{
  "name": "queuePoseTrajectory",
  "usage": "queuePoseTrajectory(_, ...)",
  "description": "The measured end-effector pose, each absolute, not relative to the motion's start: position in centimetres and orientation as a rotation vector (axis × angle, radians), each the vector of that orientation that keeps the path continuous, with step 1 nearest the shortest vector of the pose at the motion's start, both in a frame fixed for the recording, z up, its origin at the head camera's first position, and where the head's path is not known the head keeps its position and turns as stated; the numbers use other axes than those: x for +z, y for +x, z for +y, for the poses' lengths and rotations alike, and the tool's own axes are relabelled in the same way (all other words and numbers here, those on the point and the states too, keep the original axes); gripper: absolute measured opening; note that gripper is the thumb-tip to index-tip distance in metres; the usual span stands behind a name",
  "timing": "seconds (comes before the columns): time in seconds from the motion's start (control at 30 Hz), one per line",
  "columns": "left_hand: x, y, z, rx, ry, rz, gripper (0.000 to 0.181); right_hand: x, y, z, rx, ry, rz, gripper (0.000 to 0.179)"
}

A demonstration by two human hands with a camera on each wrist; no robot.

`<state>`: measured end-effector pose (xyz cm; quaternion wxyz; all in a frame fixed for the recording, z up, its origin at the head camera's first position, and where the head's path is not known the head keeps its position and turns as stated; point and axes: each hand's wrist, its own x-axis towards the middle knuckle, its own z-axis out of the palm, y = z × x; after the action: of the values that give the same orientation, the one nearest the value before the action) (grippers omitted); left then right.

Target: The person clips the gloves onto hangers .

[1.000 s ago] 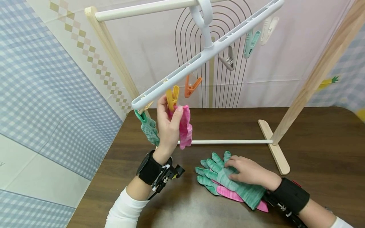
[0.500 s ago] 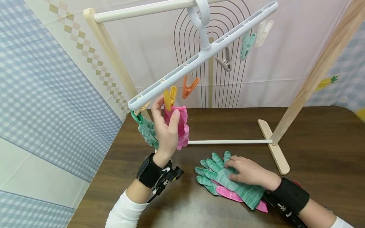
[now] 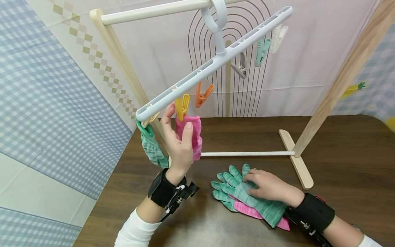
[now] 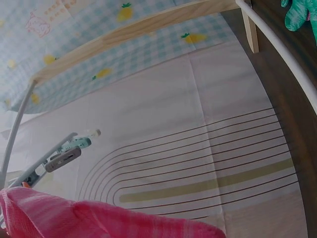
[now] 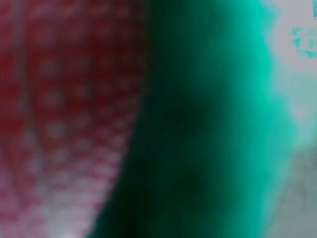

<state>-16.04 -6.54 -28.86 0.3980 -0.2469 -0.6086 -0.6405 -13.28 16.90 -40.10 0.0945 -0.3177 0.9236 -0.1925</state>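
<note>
A yellow clothespin (image 3: 182, 105) on the light-grey hanger (image 3: 216, 63) bears a hanging pink cloth piece (image 3: 196, 137), apparently a glove. My left hand (image 3: 179, 145) is beside it, thumb in front of the pink fabric and fingers spread at its left side by the clothespin. Further left, a green glove-like piece (image 3: 153, 147) hangs from a green clip at the hanger's end. On the table, my right hand (image 3: 270, 185) rests with loosely bent fingers on a green glove (image 3: 247, 192), with a pink glove (image 3: 248, 210) partly hidden beneath. Blurred green and pink fabric (image 5: 213, 119) fills the right wrist view.
The hanger hooks over the white top bar (image 3: 154, 13) of a wooden stand. An orange clothespin (image 3: 203, 95), a grey one (image 3: 240, 67), a mint one (image 3: 262, 52) and a white one (image 3: 278, 38) hang along it. A white lower bar (image 3: 247, 154) crosses behind the gloves.
My left thumb and fingers have spread apart at the pink piece. The hanger has swung slightly left, its right end nearer, carrying both hanging pieces. My right hand has stayed still.
</note>
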Motion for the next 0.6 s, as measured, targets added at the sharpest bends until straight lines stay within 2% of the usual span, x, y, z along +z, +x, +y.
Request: queuePoseTrajectory(0.6,-29.0,-15.0,-5.8,-1.523,-0.660,-1.422,0.037,-40.0,-13.2,16.9,-0.582,-0.946,2.734,0.030)
